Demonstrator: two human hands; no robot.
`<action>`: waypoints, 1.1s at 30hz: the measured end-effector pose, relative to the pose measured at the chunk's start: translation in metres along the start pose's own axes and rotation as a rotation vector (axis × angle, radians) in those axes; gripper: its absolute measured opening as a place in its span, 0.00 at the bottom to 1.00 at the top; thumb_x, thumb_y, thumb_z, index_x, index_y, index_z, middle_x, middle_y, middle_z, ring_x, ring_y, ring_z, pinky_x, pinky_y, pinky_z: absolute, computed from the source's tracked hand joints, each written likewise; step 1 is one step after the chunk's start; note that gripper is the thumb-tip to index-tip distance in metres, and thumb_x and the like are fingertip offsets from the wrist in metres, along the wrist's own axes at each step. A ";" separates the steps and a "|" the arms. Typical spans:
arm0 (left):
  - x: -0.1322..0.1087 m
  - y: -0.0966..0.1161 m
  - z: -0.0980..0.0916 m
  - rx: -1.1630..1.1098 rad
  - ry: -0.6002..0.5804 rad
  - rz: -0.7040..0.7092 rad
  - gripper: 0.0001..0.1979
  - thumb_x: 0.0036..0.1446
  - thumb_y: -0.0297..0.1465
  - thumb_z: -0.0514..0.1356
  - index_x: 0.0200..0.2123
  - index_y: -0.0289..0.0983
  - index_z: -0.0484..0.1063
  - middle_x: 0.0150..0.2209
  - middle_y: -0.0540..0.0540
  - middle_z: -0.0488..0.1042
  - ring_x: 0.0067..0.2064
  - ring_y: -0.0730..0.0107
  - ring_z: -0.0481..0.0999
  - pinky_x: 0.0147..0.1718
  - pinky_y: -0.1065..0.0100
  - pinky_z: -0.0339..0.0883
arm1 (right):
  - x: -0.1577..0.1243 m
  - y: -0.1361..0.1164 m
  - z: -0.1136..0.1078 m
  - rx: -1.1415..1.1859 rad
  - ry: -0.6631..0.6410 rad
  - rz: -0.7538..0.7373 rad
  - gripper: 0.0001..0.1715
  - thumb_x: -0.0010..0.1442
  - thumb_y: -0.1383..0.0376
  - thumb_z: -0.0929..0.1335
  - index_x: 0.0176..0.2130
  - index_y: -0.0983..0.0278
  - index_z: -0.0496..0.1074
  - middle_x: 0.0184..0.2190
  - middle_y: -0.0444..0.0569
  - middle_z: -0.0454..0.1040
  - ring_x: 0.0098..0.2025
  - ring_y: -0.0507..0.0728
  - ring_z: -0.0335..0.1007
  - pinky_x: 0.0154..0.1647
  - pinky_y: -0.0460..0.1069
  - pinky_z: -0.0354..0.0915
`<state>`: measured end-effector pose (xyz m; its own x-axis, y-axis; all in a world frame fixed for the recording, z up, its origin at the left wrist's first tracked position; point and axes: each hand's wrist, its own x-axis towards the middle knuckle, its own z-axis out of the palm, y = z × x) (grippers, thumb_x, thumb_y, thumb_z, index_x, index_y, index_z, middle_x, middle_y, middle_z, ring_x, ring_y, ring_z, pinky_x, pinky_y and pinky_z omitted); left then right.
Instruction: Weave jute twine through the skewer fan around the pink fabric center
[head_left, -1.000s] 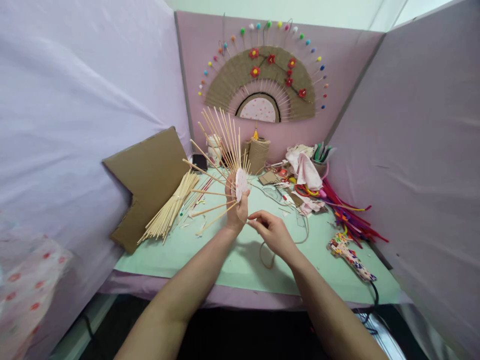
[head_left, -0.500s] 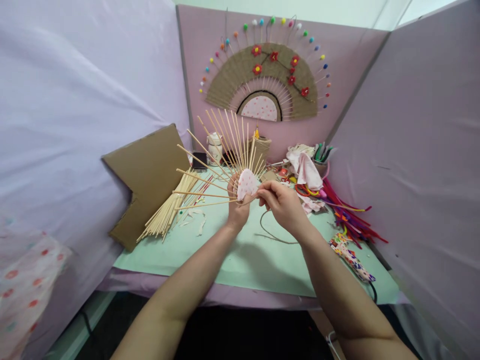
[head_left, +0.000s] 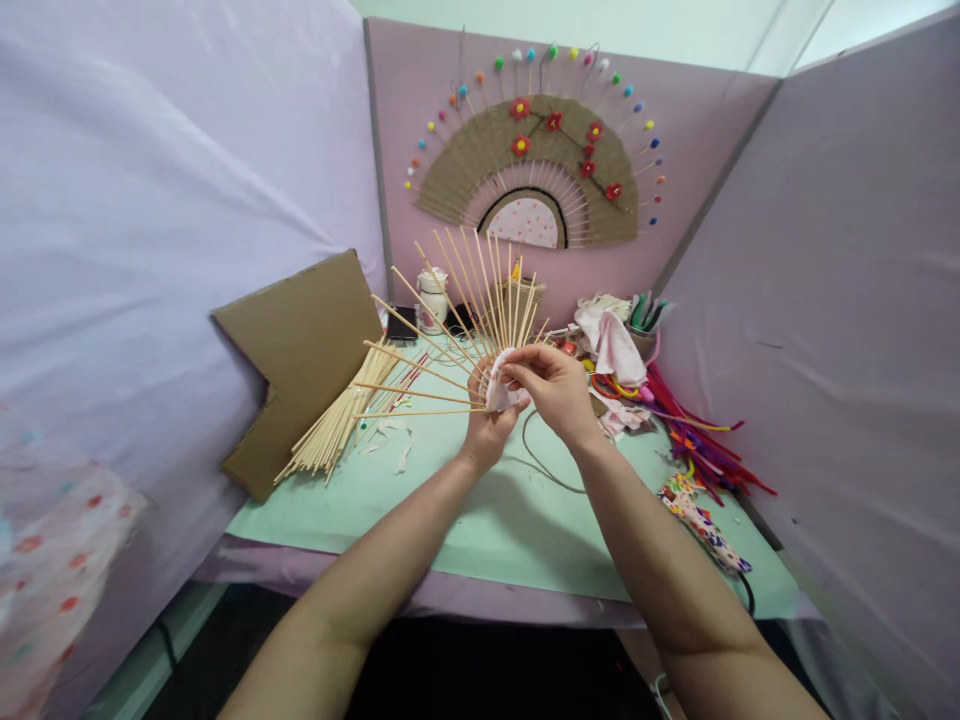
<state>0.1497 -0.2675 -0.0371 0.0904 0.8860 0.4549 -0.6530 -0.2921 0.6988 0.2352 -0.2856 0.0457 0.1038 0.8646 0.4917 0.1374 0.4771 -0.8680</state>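
Observation:
My left hand (head_left: 489, 425) grips a half-made fan by its base, a rounded piece covered in white cloth with pink dots (head_left: 504, 392). Thin wooden sticks (head_left: 457, 300) spread from that base upward and to the left. Over the base's upper edge, my right hand (head_left: 553, 385) is closed in a pinch, its fingertips against the cloth. A thin brown cord (head_left: 536, 458) loops on the table beneath and rises toward my right hand; the bit between the fingertips is mostly hidden.
A stick bundle (head_left: 341, 410) and brown cardboard (head_left: 300, 350) lie left. Behind stand a white bottle (head_left: 433, 300) and a twine spool (head_left: 525, 300). Pipe cleaners (head_left: 697, 430) and a patterned glue gun (head_left: 705, 525) lie right. A finished fan (head_left: 465, 150) hangs on the back panel.
My right hand has moved from the base's lower right corner up to its upper edge. The base has tilted, and the fan has shifted slightly right with my left hand.

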 end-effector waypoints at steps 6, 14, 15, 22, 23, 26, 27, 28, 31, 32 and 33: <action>-0.006 0.000 -0.003 -0.062 -0.045 -0.100 0.35 0.52 0.44 0.64 0.60 0.49 0.54 0.64 0.43 0.58 0.63 0.51 0.62 0.53 0.50 0.69 | -0.004 0.000 0.002 -0.106 0.061 -0.101 0.04 0.54 0.63 0.71 0.32 0.62 0.75 0.28 0.43 0.77 0.28 0.51 0.72 0.32 0.48 0.71; -0.009 -0.001 -0.004 -0.037 -0.049 -0.088 0.32 0.55 0.47 0.60 0.60 0.48 0.56 0.65 0.43 0.57 0.64 0.51 0.61 0.52 0.51 0.70 | -0.005 0.002 0.001 -0.358 0.087 -0.273 0.04 0.57 0.65 0.68 0.31 0.62 0.75 0.31 0.45 0.76 0.34 0.53 0.71 0.35 0.48 0.66; -0.009 -0.002 -0.004 -0.033 -0.049 -0.085 0.32 0.55 0.47 0.60 0.60 0.48 0.56 0.64 0.43 0.58 0.64 0.51 0.61 0.51 0.52 0.70 | -0.005 0.002 0.001 -0.370 0.082 -0.287 0.04 0.57 0.65 0.68 0.31 0.62 0.74 0.31 0.46 0.75 0.34 0.53 0.71 0.35 0.48 0.66; -0.008 -0.006 -0.006 -0.019 -0.039 -0.075 0.31 0.55 0.47 0.60 0.59 0.46 0.58 0.63 0.41 0.60 0.62 0.50 0.64 0.51 0.52 0.71 | -0.004 0.002 -0.001 -0.410 0.092 -0.247 0.04 0.58 0.64 0.68 0.32 0.62 0.73 0.32 0.46 0.74 0.35 0.54 0.70 0.36 0.49 0.65; -0.008 -0.006 -0.006 -0.016 -0.035 -0.078 0.30 0.55 0.47 0.60 0.59 0.46 0.59 0.63 0.42 0.61 0.62 0.50 0.65 0.51 0.51 0.71 | -0.004 0.003 -0.001 -0.412 0.098 -0.234 0.04 0.58 0.64 0.68 0.32 0.62 0.73 0.32 0.46 0.74 0.35 0.54 0.70 0.36 0.49 0.66; -0.008 -0.005 -0.006 -0.014 -0.040 -0.074 0.31 0.55 0.47 0.61 0.59 0.46 0.59 0.62 0.42 0.61 0.61 0.51 0.66 0.51 0.52 0.71 | -0.004 0.005 -0.003 -0.378 0.116 -0.179 0.05 0.57 0.62 0.68 0.33 0.62 0.73 0.32 0.47 0.74 0.34 0.54 0.70 0.37 0.49 0.66; -0.008 -0.005 -0.006 -0.012 -0.045 -0.073 0.31 0.55 0.47 0.60 0.59 0.45 0.59 0.63 0.41 0.61 0.61 0.51 0.66 0.51 0.52 0.71 | -0.004 0.006 -0.003 -0.358 0.122 -0.161 0.06 0.57 0.62 0.68 0.33 0.62 0.73 0.32 0.47 0.74 0.34 0.54 0.70 0.37 0.49 0.66; -0.008 -0.004 -0.005 -0.007 -0.051 -0.072 0.31 0.55 0.47 0.60 0.59 0.45 0.59 0.63 0.41 0.61 0.61 0.51 0.66 0.51 0.52 0.71 | -0.004 0.006 -0.003 -0.339 0.126 -0.146 0.06 0.57 0.61 0.69 0.33 0.62 0.73 0.32 0.47 0.74 0.34 0.54 0.70 0.37 0.49 0.67; -0.009 -0.002 -0.003 0.022 -0.061 -0.058 0.32 0.54 0.46 0.62 0.60 0.46 0.58 0.63 0.40 0.60 0.61 0.51 0.65 0.51 0.52 0.71 | -0.004 0.009 -0.003 -0.301 0.139 -0.118 0.06 0.56 0.61 0.69 0.33 0.63 0.73 0.31 0.47 0.75 0.34 0.54 0.70 0.37 0.49 0.67; -0.009 -0.001 -0.002 0.034 -0.059 -0.052 0.33 0.54 0.45 0.63 0.60 0.46 0.58 0.63 0.40 0.60 0.61 0.51 0.65 0.51 0.52 0.71 | -0.004 0.010 -0.003 -0.292 0.144 -0.114 0.07 0.56 0.61 0.69 0.33 0.63 0.73 0.31 0.47 0.74 0.33 0.54 0.70 0.37 0.49 0.66; -0.009 0.000 -0.002 0.045 -0.054 -0.047 0.32 0.54 0.45 0.63 0.60 0.46 0.58 0.64 0.40 0.60 0.62 0.51 0.65 0.51 0.53 0.71 | -0.004 0.010 -0.003 -0.283 0.149 -0.111 0.07 0.56 0.61 0.69 0.33 0.63 0.73 0.30 0.46 0.74 0.33 0.54 0.69 0.36 0.49 0.66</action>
<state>0.1478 -0.2753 -0.0423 0.1615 0.8789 0.4488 -0.6129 -0.2671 0.7437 0.2388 -0.2850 0.0352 0.2128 0.7672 0.6051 0.4218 0.4865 -0.7652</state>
